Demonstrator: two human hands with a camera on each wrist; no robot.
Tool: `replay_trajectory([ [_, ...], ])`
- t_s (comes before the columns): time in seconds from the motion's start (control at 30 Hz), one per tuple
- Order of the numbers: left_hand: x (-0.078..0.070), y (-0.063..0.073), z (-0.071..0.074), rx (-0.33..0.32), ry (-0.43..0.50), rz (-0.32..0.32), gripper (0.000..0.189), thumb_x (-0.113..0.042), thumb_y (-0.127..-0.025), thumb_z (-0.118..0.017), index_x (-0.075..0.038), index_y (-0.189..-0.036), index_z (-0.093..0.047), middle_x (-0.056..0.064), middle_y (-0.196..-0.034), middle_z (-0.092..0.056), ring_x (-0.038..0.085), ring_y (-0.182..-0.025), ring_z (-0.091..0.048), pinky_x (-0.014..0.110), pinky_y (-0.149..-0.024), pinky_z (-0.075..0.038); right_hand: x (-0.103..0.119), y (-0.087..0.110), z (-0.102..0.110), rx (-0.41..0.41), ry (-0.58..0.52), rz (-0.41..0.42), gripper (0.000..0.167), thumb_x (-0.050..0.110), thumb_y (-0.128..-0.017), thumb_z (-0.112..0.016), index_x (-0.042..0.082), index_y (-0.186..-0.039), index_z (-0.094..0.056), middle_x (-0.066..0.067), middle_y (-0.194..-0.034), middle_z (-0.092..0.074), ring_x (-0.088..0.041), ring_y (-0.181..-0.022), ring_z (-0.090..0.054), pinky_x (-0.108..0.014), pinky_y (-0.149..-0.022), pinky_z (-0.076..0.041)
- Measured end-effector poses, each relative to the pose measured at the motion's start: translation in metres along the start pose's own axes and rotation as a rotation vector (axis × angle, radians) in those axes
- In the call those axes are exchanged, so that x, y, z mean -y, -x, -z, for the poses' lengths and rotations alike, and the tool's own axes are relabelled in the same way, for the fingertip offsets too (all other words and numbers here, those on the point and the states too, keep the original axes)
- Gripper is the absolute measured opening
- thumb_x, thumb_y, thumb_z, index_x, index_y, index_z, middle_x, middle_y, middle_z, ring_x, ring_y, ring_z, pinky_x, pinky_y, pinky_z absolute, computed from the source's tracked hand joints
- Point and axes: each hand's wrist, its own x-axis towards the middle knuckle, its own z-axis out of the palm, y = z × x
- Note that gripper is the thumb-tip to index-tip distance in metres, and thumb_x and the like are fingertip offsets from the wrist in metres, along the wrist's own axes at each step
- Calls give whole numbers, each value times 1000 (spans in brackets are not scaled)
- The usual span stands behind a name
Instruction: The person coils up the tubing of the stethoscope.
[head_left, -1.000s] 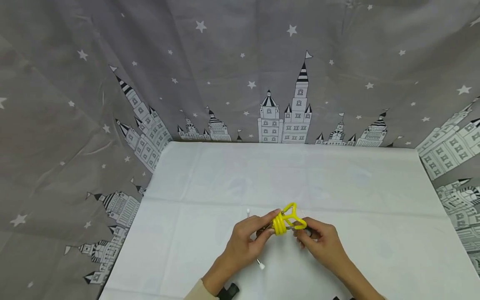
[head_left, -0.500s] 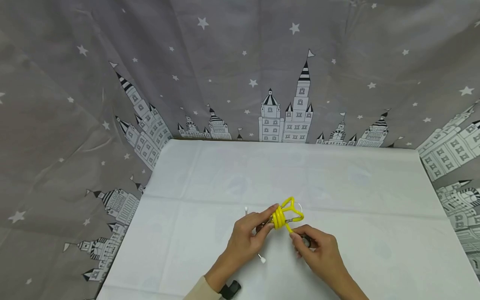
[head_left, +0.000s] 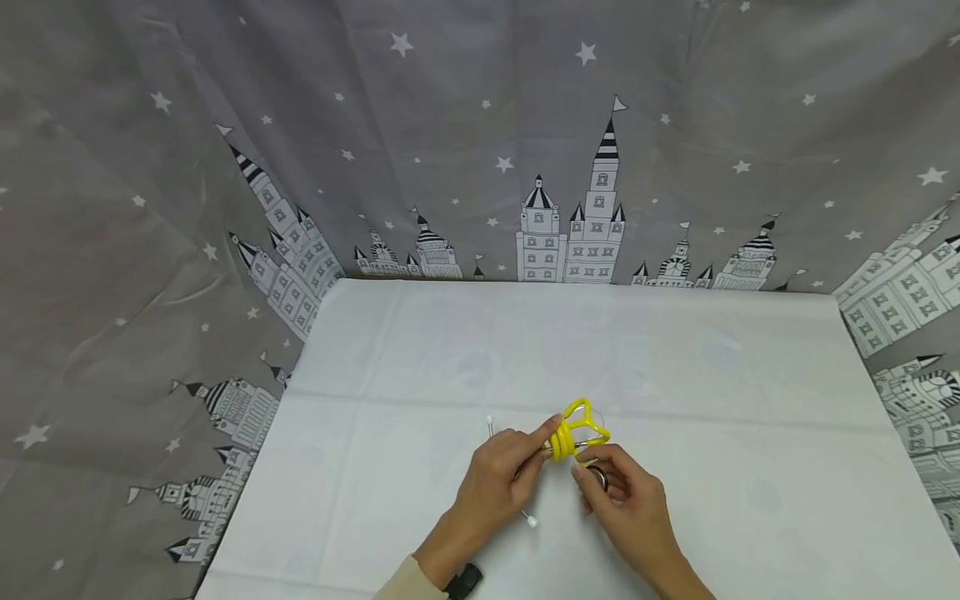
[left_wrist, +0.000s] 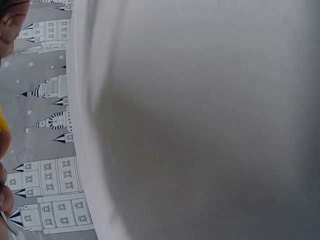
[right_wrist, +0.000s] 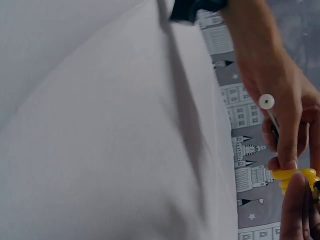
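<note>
Right hand [head_left: 626, 492] nearer the yellow coil [head_left: 561, 440]
Since 1 second ago it has moved from the outer end of the yellow frame [head_left: 598, 433] to just below the coil; the white-tipped rod [head_left: 532, 522] slants more.

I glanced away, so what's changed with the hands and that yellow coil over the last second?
The right hand, pinching a yellow strand, has moved closer to the yellow coil; the white-tipped rod slants slightly more. The left hand still grips at the coil.

Grey castle-print fabric [head_left: 442, 75] borders a white tabletop [head_left: 735, 500].
</note>
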Motion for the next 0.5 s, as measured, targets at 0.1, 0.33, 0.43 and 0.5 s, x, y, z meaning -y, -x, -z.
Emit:
replay_trajectory([
  [0.1, -1, 0, 1, 1, -3, 3, 60, -11, -97, -80, -19, -153, -62, -9, -80, -70, 1, -69, -53, 15, -70, -47, -2, 1, 3, 39, -100, -13, 28, -3, -96, -78, 0, -122, -67, -3, -103, -73, -12, -81, -75, -28, -68, -65],
  [0.33, -3, -3, 2, -20, 8, 8, 59, -11, -97, -79, -19, -153, -62, -9, -79, -68, 1, -67, -50, 16, -69, -46, -6, 0, 7, 131, -320, 90, 42, -20, -95, -66, -15, -135, -56, -17, -118, -75, -14, -111, -77, -29, -91, -64],
  [0.43, -4, -4, 2, -29, 15, 1, 59, -11, -97, -80, -19, -153, -63, -8, -79, -69, 1, -67, -51, 16, -70, -48, -6, -1, 6, 123, -372, 88, 37, -21, -96, -63, -17, -133, -56, -15, -117, -77, -15, -110, -79, -32, -89, -65],
  [0.5, -5, -3, 2, -34, 21, -4, 59, -11, -96, -80, -18, -152, -64, -7, -80, -70, 1, -68, -52, 17, -71, -49, -5, -1, 6, 106, -392, 65, 34, -20, -97, -63, -16, -130, -58, -12, -115, -78, -15, -107, -80, -33, -87, -65],
])
